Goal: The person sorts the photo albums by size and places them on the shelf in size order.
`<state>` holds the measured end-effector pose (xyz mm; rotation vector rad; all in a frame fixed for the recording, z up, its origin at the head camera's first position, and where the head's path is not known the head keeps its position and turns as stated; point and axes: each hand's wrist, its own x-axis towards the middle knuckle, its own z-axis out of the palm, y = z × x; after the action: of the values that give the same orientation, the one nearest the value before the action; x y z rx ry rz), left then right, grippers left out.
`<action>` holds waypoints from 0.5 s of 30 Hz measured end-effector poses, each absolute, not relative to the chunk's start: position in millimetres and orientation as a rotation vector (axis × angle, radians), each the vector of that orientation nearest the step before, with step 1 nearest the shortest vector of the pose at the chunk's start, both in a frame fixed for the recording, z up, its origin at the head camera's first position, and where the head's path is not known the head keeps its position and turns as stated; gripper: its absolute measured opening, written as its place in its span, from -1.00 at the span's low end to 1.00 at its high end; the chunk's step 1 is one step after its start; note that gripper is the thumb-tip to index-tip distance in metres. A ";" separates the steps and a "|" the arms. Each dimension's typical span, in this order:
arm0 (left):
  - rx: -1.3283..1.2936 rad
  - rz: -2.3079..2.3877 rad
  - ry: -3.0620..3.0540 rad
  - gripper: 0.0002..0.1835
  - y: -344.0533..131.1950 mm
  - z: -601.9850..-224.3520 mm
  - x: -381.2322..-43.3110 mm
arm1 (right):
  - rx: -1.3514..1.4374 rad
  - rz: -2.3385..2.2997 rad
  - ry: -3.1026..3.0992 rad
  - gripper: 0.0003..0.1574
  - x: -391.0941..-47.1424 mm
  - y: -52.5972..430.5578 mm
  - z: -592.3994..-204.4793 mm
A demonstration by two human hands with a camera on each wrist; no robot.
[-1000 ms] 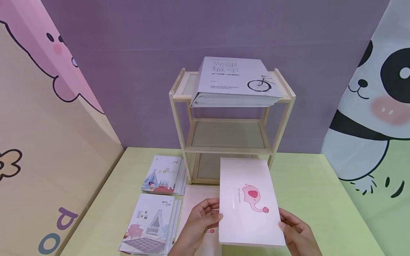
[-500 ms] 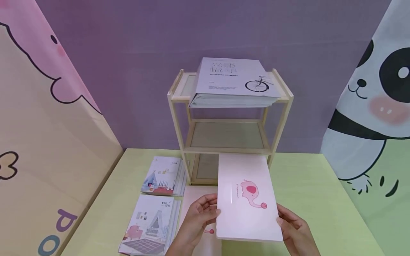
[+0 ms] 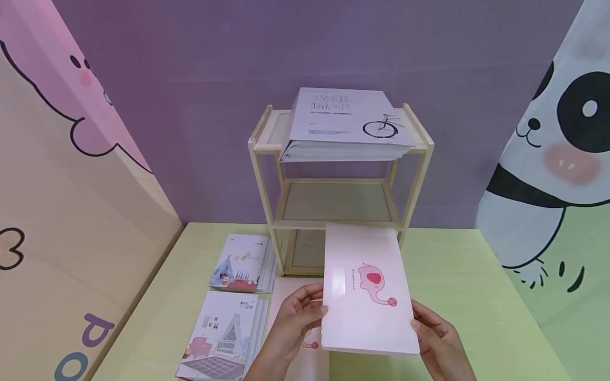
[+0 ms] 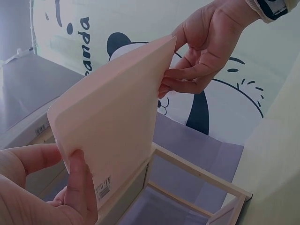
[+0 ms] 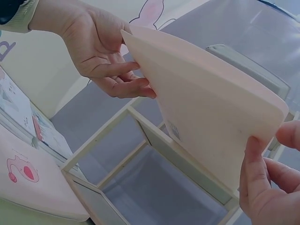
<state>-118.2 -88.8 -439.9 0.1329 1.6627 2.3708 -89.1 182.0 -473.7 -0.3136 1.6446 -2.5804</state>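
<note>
A pink notebook with an elephant drawing on its cover is held up in front of the rack, tilted with its cover toward the head camera. My left hand pinches its left edge, thumb on the cover. On the opposite edge my right hand pinches it the same way. Both wrist views show the notebook's plain back, with a small barcode and fingertips pressed against it. A second pink elephant notebook lies on the table, partly covered by my left hand and the held one.
Behind stands a wooden three-tier rack, a thick white book with a bicycle cover lying on its top tier. Two stacks of illustrated books, a far one and a near one, sit at left on the green table.
Both hands have raised the pink notebook slightly and moved it a little forward, toward the rack. The view has shifted slightly; the books on the table and rack stay put.
</note>
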 end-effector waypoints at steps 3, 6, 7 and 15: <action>0.134 2.371 1.668 -0.53 -89.1 -438.5 -119.2 | -0.330 -2.579 1.646 -0.48 -89.8 182.0 -471.6; 0.130 2.375 1.677 -0.53 -89.5 -437.5 -121.1 | -0.348 -2.589 1.626 -0.48 -91.5 181.6 -469.4; 0.131 2.376 1.682 -0.54 -89.5 -437.4 -121.8 | -0.346 -2.592 1.622 -0.48 -91.7 181.4 -468.8; 0.133 2.375 1.694 -0.52 -89.9 -437.0 -125.2 | -0.359 -2.586 1.661 -0.47 -93.3 180.1 -462.9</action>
<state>-125.2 -89.9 -437.0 0.1327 1.6935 2.3751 -93.3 180.1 -462.9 -0.3593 1.6609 -2.5864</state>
